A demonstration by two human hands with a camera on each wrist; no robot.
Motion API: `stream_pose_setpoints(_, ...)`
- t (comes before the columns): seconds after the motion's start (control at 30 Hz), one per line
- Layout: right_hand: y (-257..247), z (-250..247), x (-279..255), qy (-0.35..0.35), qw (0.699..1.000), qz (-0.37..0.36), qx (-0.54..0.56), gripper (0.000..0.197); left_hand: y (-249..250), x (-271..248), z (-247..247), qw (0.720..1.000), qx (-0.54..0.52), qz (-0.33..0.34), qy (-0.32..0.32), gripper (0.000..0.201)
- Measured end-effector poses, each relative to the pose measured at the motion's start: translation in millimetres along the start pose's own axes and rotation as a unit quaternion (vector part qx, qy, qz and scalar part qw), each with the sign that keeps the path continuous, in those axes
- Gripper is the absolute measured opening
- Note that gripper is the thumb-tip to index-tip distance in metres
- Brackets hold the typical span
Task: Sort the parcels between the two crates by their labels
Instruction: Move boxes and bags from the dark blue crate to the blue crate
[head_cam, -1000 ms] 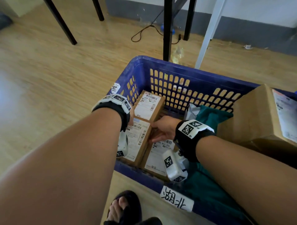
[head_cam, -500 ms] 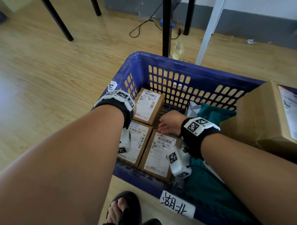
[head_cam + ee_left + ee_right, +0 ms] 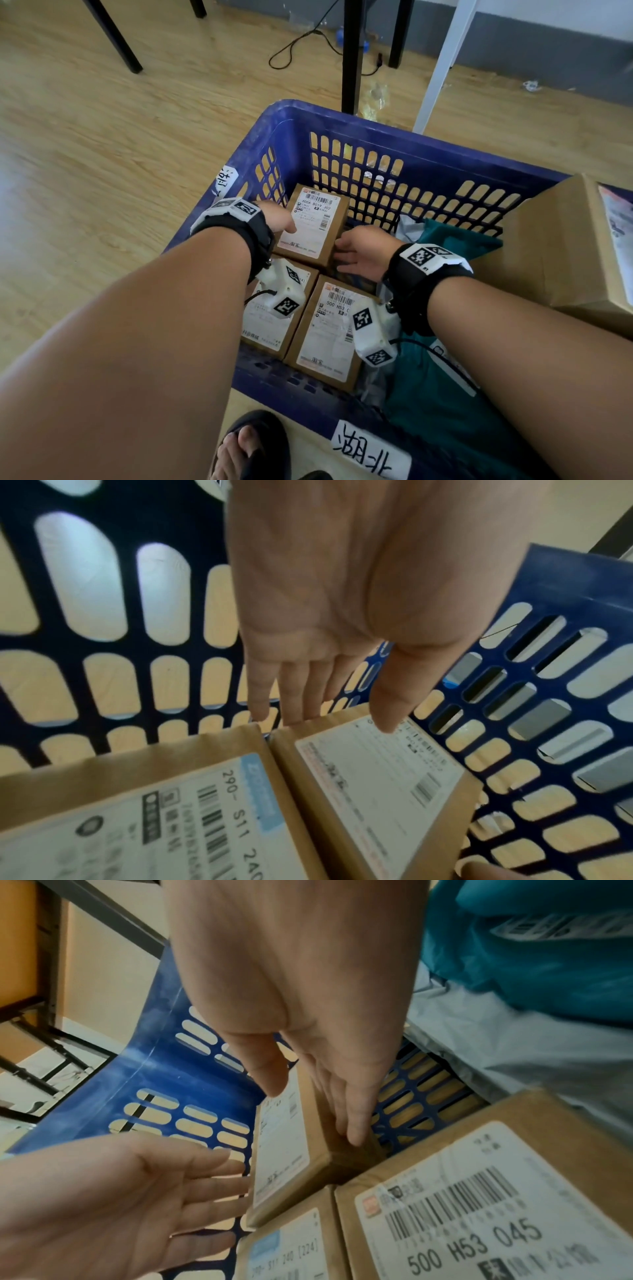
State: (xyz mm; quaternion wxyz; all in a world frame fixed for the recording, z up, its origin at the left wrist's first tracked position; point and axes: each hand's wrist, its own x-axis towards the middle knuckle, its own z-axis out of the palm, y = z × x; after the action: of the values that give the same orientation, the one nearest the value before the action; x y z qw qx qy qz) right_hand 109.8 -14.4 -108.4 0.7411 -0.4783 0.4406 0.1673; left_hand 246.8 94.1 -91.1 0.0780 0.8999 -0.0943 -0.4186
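Observation:
Three small brown parcels lie in the left end of the blue crate (image 3: 376, 127). The far parcel (image 3: 313, 222) carries a white label reading 400A B019 J02. My left hand (image 3: 279, 219) lies at its left edge with straight fingers and the thumb over the label; the left wrist view shows that hand (image 3: 339, 723) the same way. My right hand (image 3: 346, 253) rests flat against the parcel's right side, its fingers (image 3: 352, 1123) straight. The near-left parcel (image 3: 171, 818) and the near-right parcel (image 3: 479, 1204), marked 500 H53 045, lie untouched.
A teal bag (image 3: 445, 394) and a grey poly bag (image 3: 409, 222) fill the crate's middle. A large cardboard box (image 3: 555, 246) sits at the right. White handwritten tags (image 3: 371, 452) mark the crate. Table legs (image 3: 352, 54), a cable and my sandalled foot (image 3: 253, 445) are on the wooden floor.
Both hands have moved forward from the two near parcels to the far one. The near-right parcel now lies flat beside the near-left one.

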Motion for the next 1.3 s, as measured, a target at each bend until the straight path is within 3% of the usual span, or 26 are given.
stream_pose_setpoints(0.13, -2.0, -5.1, 0.1, 0.013, 1.0, -0.007, -0.012, 0.032, -4.5, 2.8, -0.3, 0.997, -0.07, 0.0, -0.032, 0.05)
stream_pose_setpoints(0.2, -2.9, -5.3, -3.8, 0.019, 0.999, -0.007, -0.024, 0.037, -2.1, -0.8, -0.7, 0.997, -0.076, 0.008, -0.004, 0.05)
stream_pose_setpoints(0.33, -9.2, -7.8, -15.7, 0.035, 0.998, -0.015, -0.044, 0.03, 4.6, -13.6, -3.0, 0.997, -0.07, 0.022, -0.003, 0.047)
stream_pose_setpoints(0.5, -14.7, -11.3, -33.9, 0.037, 0.997, -0.036, -0.052, 0.035, 11.6, -29.5, -8.6, 0.988, -0.15, 0.031, 0.012, 0.044)
stream_pose_setpoints(0.6, -18.3, -16.8, -49.7, 0.026, 0.997, -0.054, -0.038, 0.031, 13.9, -41.2, -15.8, 0.979, -0.2, 0.039, -0.003, 0.028)
stream_pose_setpoints(0.73, -30.1, -24.6, -74.3, 0.002, 0.994, -0.099, -0.047, 0.02, 13.1, -58.0, -21.9, 0.969, -0.242, 0.042, -0.03, 0.037)
stream_pose_setpoints(0.93, -42.4, -30.6, -113.5, 0.023, 0.99, -0.141, -0.022, 0.029, 22.2, -97.1, -36.6, 0.936, -0.338, 0.083, -0.05, 0.022)
stream_pose_setpoints(1.1, -45.3, -40.2, -153.1, 0.034, 0.983, -0.179, -0.021, 0.016, 36.6, -142.2, -44.4, 0.94, -0.32, 0.108, -0.047, 0.033)
stream_pose_setpoints(1.3, -46.9, -59.3, -206.3, 0.06, 0.974, -0.216, -0.032, 0.018, 55.0, -191.7, -33.9, 0.921, -0.359, 0.145, -0.034, 0.034)
